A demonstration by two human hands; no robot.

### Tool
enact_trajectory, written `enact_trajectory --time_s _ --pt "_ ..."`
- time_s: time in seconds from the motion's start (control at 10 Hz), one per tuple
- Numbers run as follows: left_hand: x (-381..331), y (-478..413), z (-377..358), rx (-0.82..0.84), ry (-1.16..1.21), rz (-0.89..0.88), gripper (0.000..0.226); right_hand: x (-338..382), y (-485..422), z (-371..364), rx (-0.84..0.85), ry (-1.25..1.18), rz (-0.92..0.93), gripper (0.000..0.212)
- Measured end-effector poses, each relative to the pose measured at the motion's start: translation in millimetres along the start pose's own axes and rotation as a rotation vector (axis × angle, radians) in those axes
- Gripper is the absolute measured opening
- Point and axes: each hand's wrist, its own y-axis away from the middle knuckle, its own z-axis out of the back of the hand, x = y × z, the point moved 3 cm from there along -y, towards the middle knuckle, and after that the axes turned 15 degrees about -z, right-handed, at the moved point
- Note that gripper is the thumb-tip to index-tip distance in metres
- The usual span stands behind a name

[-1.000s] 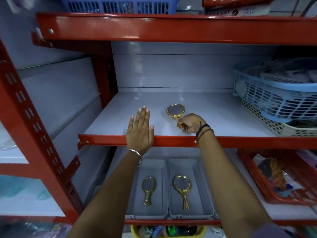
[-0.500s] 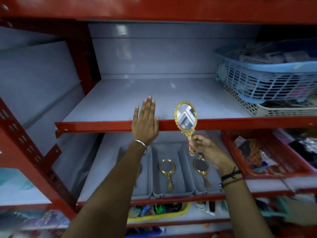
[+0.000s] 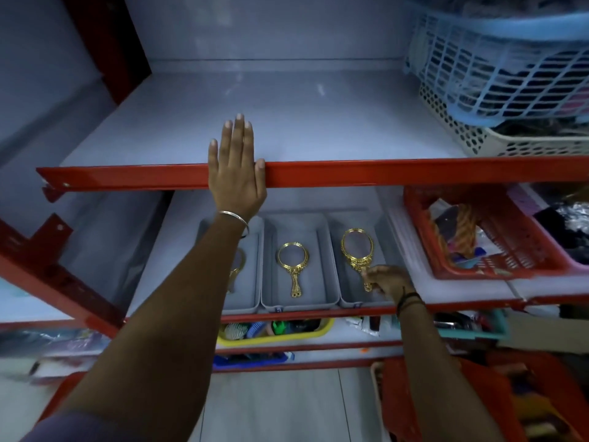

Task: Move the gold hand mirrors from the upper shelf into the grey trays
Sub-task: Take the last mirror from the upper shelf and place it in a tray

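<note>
My right hand grips the handle of a gold hand mirror inside the right grey tray on the lower shelf. The frames seem to show two overlapping gold rims there, so another mirror may lie beneath it. The middle grey tray holds one gold mirror. In the left grey tray a third mirror is mostly hidden by my left forearm. My left hand lies flat, fingers together, on the red front edge of the upper shelf, which holds no mirrors.
A blue basket stacked on a white perforated basket fills the upper shelf's right side. A red basket of small items sits right of the trays. A yellow bin and clutter fill the shelves below.
My right hand lifted the gold mirror off the upper shelf, carried it down and into the right grey tray. My left hand stayed on the shelf edge. The view tilted downward.
</note>
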Motion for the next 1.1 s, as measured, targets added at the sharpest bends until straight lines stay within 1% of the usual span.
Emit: enact_trajectory --time_s 0.1,0.2,0.3,0.4,0.6,0.7,0.8,0.9,1.0,1.1 --pt "0.1 -1.0 -2.7 -0.015 -0.032 -0.002 0.058 7.9 -16.2 -3.2 -0.088 0.042 -0.042 0.031" --pt "0.6 -1.9 -3.5 -0.035 -0.060 -0.007 0.058 11.9 -33.4 -7.0 -0.124 0.177 -0.097 0.024" --pt "0.9 -2.8 -4.6 -0.044 -0.071 -0.002 0.059 3.7 -53.7 -11.1 -0.111 0.126 -0.151 0.038" --pt "0.8 -3.1 -5.1 -0.043 -0.079 -0.001 0.059 -6.1 -66.4 -15.8 -0.172 0.185 -0.163 0.040" --pt "0.7 -2.2 -4.3 -0.049 -0.068 0.001 0.059 -13.0 -62.2 -21.7 -0.283 0.194 -0.187 0.040" --pt "0.2 -1.6 -3.2 -0.045 -0.060 -0.009 0.059 -14.8 -62.1 -22.2 -0.316 0.200 -0.182 0.036" --pt "-2.2 -0.9 -1.9 -0.042 -0.050 -0.005 0.059 -13.2 -54.9 -22.0 -0.344 0.190 -0.154 0.024" --pt "-7.3 3.4 2.5 -0.053 -0.006 0.030 0.060 -7.7 -46.0 -19.4 -0.350 0.149 -0.117 0.020" --pt "-24.4 18.6 4.7 -0.065 0.057 -0.038 0.060 2.6 -36.4 -18.2 -0.327 0.091 -0.038 0.018" --pt "-56.1 38.6 2.9 -0.059 0.162 -0.154 0.061 7.4 -29.9 -15.4 -0.319 0.012 0.054 0.017"
